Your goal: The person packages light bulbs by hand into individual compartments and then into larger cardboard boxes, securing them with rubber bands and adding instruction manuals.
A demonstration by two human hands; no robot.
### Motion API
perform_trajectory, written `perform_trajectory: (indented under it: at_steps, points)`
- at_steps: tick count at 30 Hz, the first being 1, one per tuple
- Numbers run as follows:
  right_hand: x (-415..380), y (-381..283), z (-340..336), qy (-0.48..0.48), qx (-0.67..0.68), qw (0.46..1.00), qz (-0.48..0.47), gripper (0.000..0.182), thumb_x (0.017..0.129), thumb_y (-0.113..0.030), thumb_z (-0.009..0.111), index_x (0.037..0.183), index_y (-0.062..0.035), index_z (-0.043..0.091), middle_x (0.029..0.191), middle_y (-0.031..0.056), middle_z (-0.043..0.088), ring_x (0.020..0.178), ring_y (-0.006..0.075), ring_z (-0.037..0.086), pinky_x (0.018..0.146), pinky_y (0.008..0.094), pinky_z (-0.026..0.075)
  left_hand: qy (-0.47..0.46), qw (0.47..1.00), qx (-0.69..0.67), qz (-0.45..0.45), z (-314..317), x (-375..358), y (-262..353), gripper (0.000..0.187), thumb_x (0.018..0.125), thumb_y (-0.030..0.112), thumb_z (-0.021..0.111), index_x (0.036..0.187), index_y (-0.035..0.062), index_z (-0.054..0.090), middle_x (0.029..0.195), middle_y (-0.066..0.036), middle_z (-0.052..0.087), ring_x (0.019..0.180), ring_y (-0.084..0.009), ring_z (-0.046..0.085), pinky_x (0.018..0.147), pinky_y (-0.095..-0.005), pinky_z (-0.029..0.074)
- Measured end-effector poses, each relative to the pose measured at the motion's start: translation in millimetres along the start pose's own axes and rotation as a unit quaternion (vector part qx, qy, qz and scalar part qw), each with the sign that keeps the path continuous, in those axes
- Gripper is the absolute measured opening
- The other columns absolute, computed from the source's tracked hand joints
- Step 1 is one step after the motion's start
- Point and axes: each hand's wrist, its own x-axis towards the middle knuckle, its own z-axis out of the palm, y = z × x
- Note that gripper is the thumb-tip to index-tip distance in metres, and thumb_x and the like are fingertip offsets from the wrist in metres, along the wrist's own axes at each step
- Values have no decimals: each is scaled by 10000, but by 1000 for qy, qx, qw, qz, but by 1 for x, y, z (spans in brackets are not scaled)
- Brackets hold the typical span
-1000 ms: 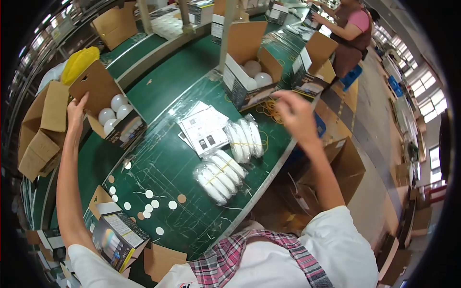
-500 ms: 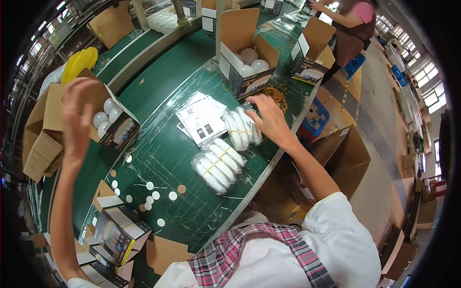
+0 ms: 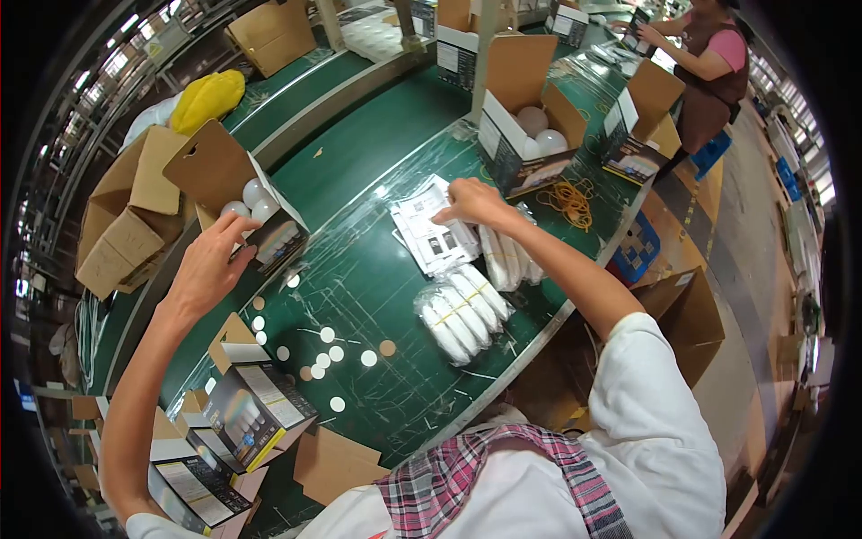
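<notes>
My left hand (image 3: pixel 205 267) is at the near side of the left carton (image 3: pixel 285 235), fingertips by the white bulbs (image 3: pixel 256 191) inside, thumb apart from the fingers. My right hand (image 3: pixel 478 201) reaches over printed leaflets (image 3: pixel 433 235), thumb and forefinger apart at their upper right part; whether it touches them is unclear. Beneath my right wrist lies a bagged bundle of white pieces (image 3: pixel 505 258), partly hidden by the arm. A second banded bundle (image 3: pixel 462 313) rests nearer to me on the green table (image 3: pixel 359 242).
Another open carton of bulbs (image 3: pixel 530 166) stands beyond my right hand, beside yellow rubber bands (image 3: pixel 569 203). Round white and brown discs (image 3: pixel 327 334) are scattered on the left. Printed cartons (image 3: pixel 256 415) lie at the near left. A co-worker (image 3: pixel 712 67) sits at the far right.
My left hand has come down from its raised position to the left carton. My right hand has moved from the far bundle to the leaflets. The view has shifted left.
</notes>
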Motion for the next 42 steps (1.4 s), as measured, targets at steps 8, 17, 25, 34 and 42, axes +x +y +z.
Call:
perform_trajectory:
  at_steps: [8, 17, 25, 34, 42]
  points:
    - [-11, -11, -30, 128, -22, 991, -32, 262, 862, -249, 542, 875, 1, 618, 856, 245, 624, 855, 422, 599, 729, 502, 467, 39, 999, -1, -19, -5, -17, -46, 321, 816, 47, 612, 1126, 47, 530, 1026, -135, 536, 949, -312, 568, 825, -396, 452]
    - [53, -106, -78, -54, 461, 880, -102, 429, 829, -199, 648, 1205, -25, 539, 1009, 39, 654, 920, 101, 589, 807, 283, 458, -9, 992, 111, -54, 38, 4, -99, 947, 676, 336, 769, 1401, 6, 258, 1439, -197, 295, 1278, -359, 356, 1061, -439, 320]
    - [113, -301, -53, 71, 108, 880, -458, 218, 742, -36, 626, 955, -66, 666, 790, 183, 658, 760, 317, 657, 662, 381, 524, -46, 986, 79, -142, 60, -4, -121, 1043, 603, 222, 827, 1417, 5, 212, 1462, -199, 229, 1295, -410, 312, 1038, -460, 338]
    - [138, -396, 1, 78, -186, 848, -491, 126, 663, -95, 674, 777, -41, 669, 720, 156, 655, 710, 305, 670, 588, 378, 530, -20, 980, -66, -185, 55, -22, -123, 1021, 633, 65, 776, 1414, 15, 120, 1471, -163, 172, 1306, -459, 278, 1005, -432, 444]
    - [137, -395, 24, 66, -160, 867, -466, 108, 664, -72, 669, 755, -24, 634, 666, 148, 644, 670, 299, 674, 583, 366, 539, 87, 986, 6, -142, 72, -42, -138, 769, 615, 45, 692, 1301, -84, 369, 1389, -228, 290, 1239, -418, 346, 949, -640, 315]
